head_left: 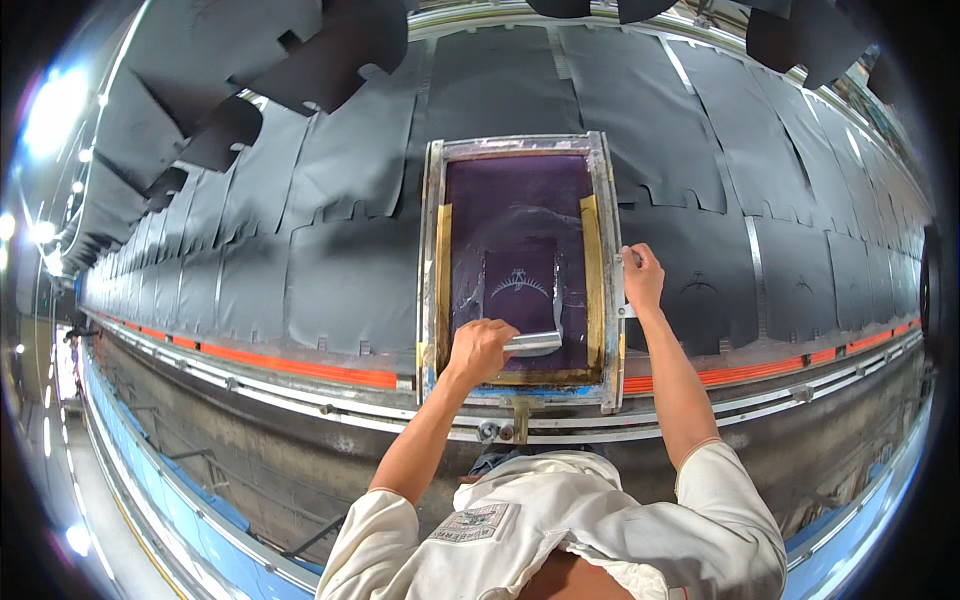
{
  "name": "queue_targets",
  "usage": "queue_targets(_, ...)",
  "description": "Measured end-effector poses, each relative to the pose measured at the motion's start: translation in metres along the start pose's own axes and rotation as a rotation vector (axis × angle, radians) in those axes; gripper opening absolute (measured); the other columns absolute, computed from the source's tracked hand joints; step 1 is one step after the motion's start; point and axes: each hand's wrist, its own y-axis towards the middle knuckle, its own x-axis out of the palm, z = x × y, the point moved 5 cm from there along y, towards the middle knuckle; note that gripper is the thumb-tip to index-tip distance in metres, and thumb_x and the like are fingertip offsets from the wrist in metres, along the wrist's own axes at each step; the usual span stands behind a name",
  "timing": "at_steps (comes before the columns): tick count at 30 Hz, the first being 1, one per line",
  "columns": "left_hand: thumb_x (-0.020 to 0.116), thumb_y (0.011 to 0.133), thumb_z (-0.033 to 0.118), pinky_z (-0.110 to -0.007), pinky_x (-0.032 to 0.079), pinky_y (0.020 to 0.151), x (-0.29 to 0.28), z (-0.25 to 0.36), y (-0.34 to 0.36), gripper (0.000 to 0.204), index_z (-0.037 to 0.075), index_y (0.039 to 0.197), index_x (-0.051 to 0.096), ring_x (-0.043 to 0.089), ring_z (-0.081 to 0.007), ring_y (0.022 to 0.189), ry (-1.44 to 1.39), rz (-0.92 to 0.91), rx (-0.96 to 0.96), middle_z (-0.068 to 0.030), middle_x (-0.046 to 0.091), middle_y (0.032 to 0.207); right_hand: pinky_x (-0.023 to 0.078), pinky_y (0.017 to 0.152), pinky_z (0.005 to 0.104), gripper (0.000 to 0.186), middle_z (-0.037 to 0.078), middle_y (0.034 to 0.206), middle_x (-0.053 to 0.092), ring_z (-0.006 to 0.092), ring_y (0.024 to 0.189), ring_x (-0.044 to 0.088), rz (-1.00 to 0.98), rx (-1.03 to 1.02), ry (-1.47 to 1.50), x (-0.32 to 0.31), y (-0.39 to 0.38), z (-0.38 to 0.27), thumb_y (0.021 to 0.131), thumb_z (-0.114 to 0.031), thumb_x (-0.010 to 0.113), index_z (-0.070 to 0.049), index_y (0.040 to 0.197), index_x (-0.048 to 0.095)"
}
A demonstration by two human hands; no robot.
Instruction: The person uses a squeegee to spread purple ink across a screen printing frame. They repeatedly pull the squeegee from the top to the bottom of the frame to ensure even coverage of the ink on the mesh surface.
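A screen-printing frame (432, 200) with purple mesh (515, 185), yellow tape along its inner sides and a pale arched motif sits over dark grey cut pieces on a long table. My left hand (484, 347) is closed round a silver squeegee (540, 342), which lies crosswise on the lower part of the mesh, below the motif. My right hand (643, 272) grips a small metal fitting on the frame's right side, its fingers curled and partly hiding it.
Rows of dark grey pieces (250, 280) cover the table, some with printed motifs at right. An orange strip (710, 376) and metal rail (340, 410) run along the near edge. More dark pieces (300, 50) hang overhead. A distant person (72, 340) is at the far left.
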Motion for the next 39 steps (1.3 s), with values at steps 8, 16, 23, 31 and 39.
queue_targets(8, 0.086, 0.075, 0.023, -0.046, 0.055, 0.073, -0.036, -0.053, 0.093, 0.021, 0.014, 0.092, 0.078, 0.071, -0.0347, 0.083, -0.025, -0.07, -0.017, -0.0094, 0.074, 0.086, 0.054, 0.087, 0.0454, 0.043, 0.018, 0.106, 0.073, 0.0369, 0.103, 0.069, -0.224, -0.457, -0.225, 0.023, 0.009, -0.088, 0.094, -0.045, 0.07, -0.005, 0.109, 0.07)
queue_targets(16, 0.084, 0.073, 0.024, -0.05, 0.054, 0.073, -0.047, -0.086, 0.173, 0.019, 0.013, 0.083, 0.074, 0.07, -0.0355, 0.083, -0.034, -0.123, -0.046, -0.0094, 0.071, 0.084, 0.056, 0.086, 0.0497, 0.027, 0.018, 0.094, 0.075, 0.0394, 0.095, 0.072, -0.827, -0.503, -0.529, 0.129, 0.037, -0.14, 0.079, -0.027, 0.081, -0.006, 0.093, 0.072)
queue_targets(23, 0.085, 0.071, 0.015, -0.046, 0.054, 0.07, -0.029, -0.066, 0.119, 0.018, 0.012, 0.086, 0.076, 0.071, -0.0349, 0.079, -0.043, 0.011, 0.05, -0.0105, 0.072, 0.082, 0.051, 0.087, 0.0481, 0.015, 0.016, 0.088, 0.074, 0.0366, 0.089, 0.071, -0.84, -0.54, -0.611, 0.109, -0.02, -0.138, 0.08, -0.015, 0.076, -0.007, 0.092, 0.072)
queue_targets(31, 0.085, 0.069, 0.012, -0.045, 0.057, 0.068, -0.01, -0.028, 0.024, 0.022, 0.012, 0.088, 0.075, 0.072, -0.0316, 0.077, -0.069, -0.069, 0.072, -0.0084, 0.072, 0.081, 0.048, 0.086, 0.0457, 0.019, 0.014, 0.083, 0.072, 0.0329, 0.089, 0.069, -0.891, -0.56, -0.502, 0.075, -0.119, -0.118, 0.075, -0.015, 0.077, -0.008, 0.091, 0.071)
queue_targets(39, 0.085, 0.073, 0.019, -0.049, 0.052, 0.073, -0.038, -0.078, 0.149, 0.019, 0.011, 0.087, 0.075, 0.069, -0.0368, 0.083, -0.028, 0.003, 0.062, -0.012, 0.071, 0.084, 0.052, 0.082, 0.0501, 0.015, 0.016, 0.083, 0.074, 0.0373, 0.086, 0.072, -0.713, -0.649, -0.545, 0.115, 0.008, -0.138, 0.077, -0.016, 0.076, -0.008, 0.088, 0.071)
